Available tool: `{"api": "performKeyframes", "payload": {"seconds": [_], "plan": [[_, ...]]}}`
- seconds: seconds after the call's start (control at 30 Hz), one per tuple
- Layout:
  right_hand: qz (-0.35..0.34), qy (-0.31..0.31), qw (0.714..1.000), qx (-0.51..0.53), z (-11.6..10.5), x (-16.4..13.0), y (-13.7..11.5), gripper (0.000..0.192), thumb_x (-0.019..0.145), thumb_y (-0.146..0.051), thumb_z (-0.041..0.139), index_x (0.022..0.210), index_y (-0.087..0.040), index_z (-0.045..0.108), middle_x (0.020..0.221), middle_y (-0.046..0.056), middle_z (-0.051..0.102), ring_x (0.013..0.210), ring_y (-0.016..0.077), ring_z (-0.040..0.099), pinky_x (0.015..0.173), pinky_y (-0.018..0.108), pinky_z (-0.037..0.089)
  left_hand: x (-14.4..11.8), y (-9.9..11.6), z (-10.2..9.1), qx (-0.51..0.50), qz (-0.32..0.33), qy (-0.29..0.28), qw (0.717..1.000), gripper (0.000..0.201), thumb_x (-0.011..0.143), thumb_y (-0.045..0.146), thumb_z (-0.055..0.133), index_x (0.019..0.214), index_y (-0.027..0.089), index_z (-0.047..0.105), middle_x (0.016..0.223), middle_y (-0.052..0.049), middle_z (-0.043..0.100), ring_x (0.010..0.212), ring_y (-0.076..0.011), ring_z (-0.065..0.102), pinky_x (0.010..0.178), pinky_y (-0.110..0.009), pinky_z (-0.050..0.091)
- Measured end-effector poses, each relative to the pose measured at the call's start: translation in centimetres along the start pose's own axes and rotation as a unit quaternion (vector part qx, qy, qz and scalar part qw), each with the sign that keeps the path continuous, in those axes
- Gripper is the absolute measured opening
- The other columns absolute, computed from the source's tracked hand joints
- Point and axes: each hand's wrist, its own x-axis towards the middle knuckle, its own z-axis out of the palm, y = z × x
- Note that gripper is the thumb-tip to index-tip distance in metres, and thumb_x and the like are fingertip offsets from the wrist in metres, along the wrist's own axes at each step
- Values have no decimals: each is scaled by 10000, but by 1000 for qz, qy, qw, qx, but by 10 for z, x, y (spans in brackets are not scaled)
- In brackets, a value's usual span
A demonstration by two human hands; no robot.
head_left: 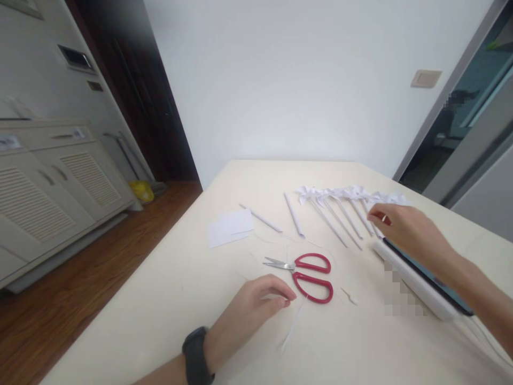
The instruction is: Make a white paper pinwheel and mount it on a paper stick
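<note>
- While our left hand (256, 299) rests on the cream-coloured desk (168, 299), its fingers curl loosely inward with thumb and fingertips nearly meeting; whether they pinch anything we cannot tell.
- A black band (196, 355) sits on our left wrist.
- Just beside our left fingertips lie the red-handled metal scissors (306, 274), flat on the desk, blades closed and pointing left.
- A thin white paper strip (292, 329) runs down the desk from near those fingertips.
- Our right hand (403, 227) reaches over to the row of white paper pinwheels on rolled paper sticks (344, 206); its fingertips are bent at the right end of the row, on or just above a stick, and we cannot tell whether the grip has closed on it.
- Under our right forearm a white tablet with a dark screen (420, 283) lies on the desk.
- Two loose white rolled paper sticks (294, 215) lie left of the pinwheels, and further left are small white rectangular paper sheets (230, 227).
- A tiny white scrap (350, 297) lies right of the scissors handles.
</note>
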Motion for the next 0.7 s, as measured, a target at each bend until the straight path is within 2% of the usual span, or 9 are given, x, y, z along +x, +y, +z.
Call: {"api": "performKeyframes", "payload": {"seconds": [0.07, 0.17, 0.27, 0.37, 0.5, 0.7], "plan": [[-80, -32, 996, 19, 1, -10, -45, 152, 862, -282, 472, 858, -182, 586, 761, 9, 607, 631, 139, 563, 561, 269, 446, 0, 0, 0, -2, 5, 1, 1000, 167, 770, 99, 483, 844, 150, 625, 880, -51, 625, 856, -181, 570, 771, -274, 426], [-202, -69, 976, 54, 11, -33, -103, 174, 876, -201, 418, 768, -196, 555, 744, -1, 584, 618, 120, 545, 545, 235, 394, 0, 0, -1, 2, 9, 22, 1000, 180, 763, 76, 463, 816, 141, 623, 845, -47, 623, 830, -170, 574, 756, -261, 431], [-289, -92, 950, 71, 27, -52, -137, 119, 811, -131, 482, 726, -198, 531, 764, -4, 569, 670, 136, 536, 544, 242, 363, -2, 2, -4, 12, 8, 57, 998, 202, 771, 64, 423, 795, 142, 608, 796, -33, 605, 810, -155, 565, 742, -248, 424], [-298, -92, 947, 76, 40, -60, -148, 116, 804, -94, 454, 746, -179, 508, 786, 17, 548, 696, 151, 521, 552, 256, 351, -3, 2, -6, 18, 8, 74, 997, 211, 770, 60, 409, 781, 149, 600, 773, -21, 593, 807, -148, 560, 738, -240, 418], [-270, -90, 956, 76, 49, -63, -148, 110, 832, -115, 409, 766, -165, 481, 796, 28, 520, 687, 147, 500, 560, 255, 351, -3, 1, -5, 22, 1, 68, 997, 202, 756, 63, 424, 762, 145, 609, 767, -26, 603, 785, -155, 571, 731, -249, 424], [-249, -95, 962, 56, 51, -67, -151, 102, 844, -154, 408, 778, -178, 481, 823, 16, 525, 705, 135, 504, 563, 236, 367, 1, 3, -10, 34, 2, 75, 997, 195, 751, 74, 440, 769, 158, 615, 776, -20, 613, 790, -158, 569, 726, -247, 416]]}}
